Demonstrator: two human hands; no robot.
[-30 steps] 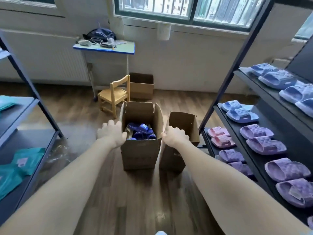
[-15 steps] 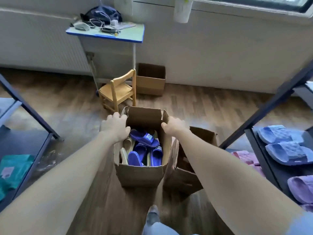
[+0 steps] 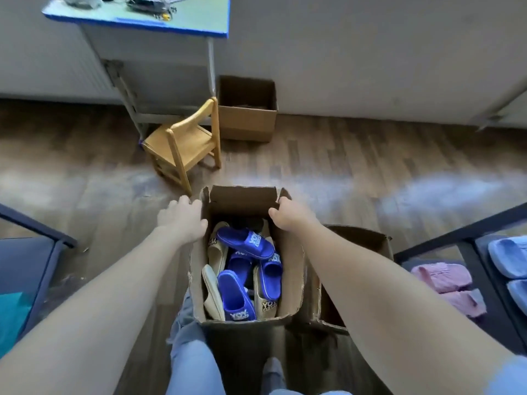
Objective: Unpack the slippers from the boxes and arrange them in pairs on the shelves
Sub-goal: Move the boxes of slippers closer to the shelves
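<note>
While blue and beige slippers (image 3: 245, 243) lie heaped inside the open cardboard box (image 3: 292, 269) on the wooden floor (image 3: 342, 166), its side rims are gripped by both hands, the left hand (image 3: 182, 220) curled over the left rim, the right hand (image 3: 288, 216) over the right. A second box (image 3: 368, 238) is seen just beside it, near pink slippers (image 3: 442, 277) on a shelf (image 3: 445, 235).

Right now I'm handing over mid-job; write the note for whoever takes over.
Left hand grips the left rim of the open box; right hand grips its right rim.
Blue slippers and beige slippers lie jumbled inside. A second box stands to its right, contents hidden.
Done: pink slippers and pale blue slippers sit on the right shelf.
Left: unpack this box and pair its slippers on the shelves.
</note>
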